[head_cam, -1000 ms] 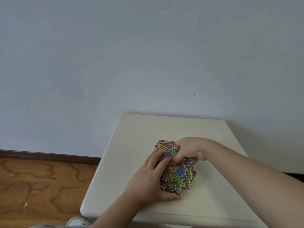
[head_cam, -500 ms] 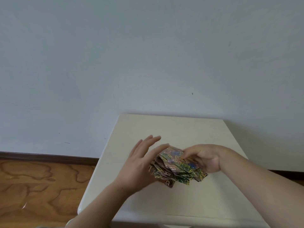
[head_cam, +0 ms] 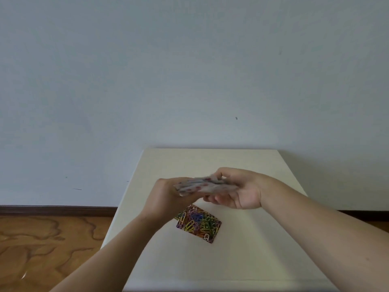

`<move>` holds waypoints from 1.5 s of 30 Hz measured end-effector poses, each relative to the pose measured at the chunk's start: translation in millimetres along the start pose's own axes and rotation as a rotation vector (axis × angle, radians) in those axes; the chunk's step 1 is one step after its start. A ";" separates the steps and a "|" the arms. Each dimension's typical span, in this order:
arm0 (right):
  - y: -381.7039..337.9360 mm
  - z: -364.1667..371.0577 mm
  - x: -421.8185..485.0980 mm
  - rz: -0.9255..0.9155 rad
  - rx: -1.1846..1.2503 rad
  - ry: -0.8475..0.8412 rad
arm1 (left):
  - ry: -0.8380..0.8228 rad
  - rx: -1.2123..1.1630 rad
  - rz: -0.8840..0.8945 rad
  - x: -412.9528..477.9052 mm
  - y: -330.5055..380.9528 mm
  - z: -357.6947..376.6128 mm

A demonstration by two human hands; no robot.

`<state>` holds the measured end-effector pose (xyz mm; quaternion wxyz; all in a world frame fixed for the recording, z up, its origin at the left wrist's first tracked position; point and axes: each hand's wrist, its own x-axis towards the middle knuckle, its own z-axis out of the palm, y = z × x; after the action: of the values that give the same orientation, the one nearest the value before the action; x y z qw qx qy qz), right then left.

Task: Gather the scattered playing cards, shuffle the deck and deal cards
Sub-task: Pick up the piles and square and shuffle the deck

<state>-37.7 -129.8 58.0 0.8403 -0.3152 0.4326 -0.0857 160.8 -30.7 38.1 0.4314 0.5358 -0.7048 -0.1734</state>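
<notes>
Now that the left hand [head_cam: 166, 197] and right hand [head_cam: 240, 190] grip the deck [head_cam: 206, 185], newly lifted off the table [head_cam: 252, 249], leftover cards [head_cam: 200, 223] lie beneath them: gathering seems unfinished.

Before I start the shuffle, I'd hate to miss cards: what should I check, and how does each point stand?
1. All cards gathered: not ok; loose cards lie backs up on the table, below the left hand.
2. Grip on the packet: ok; the left hand and right hand hold its opposite ends.
3. Packet squared: cannot tell; it is blurred.
4. Loose card count: cannot tell; they overlap.
5. Packet held over the table: ok.
</notes>
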 end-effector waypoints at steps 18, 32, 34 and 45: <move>86.0 60.7 8.9 -0.229 -1.544 0.622 | 0.453 -0.680 -0.770 3.1 -47.6 -8.3; 74.4 57.5 5.1 -0.086 -1.377 0.650 | 0.395 -0.732 -0.768 -1.6 -48.3 -6.4; 74.6 61.3 6.7 -0.100 -1.376 0.655 | 0.402 -0.747 -0.771 -2.4 -48.7 -6.6; 78.2 95.9 31.4 -0.059 -1.386 0.766 | 0.572 -0.797 -0.766 -5.0 -48.5 -6.8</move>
<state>46.3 -37.7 30.6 0.2425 -0.7268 0.6378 0.0785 195.9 -42.5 5.5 0.6771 0.5736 -0.1999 -0.4154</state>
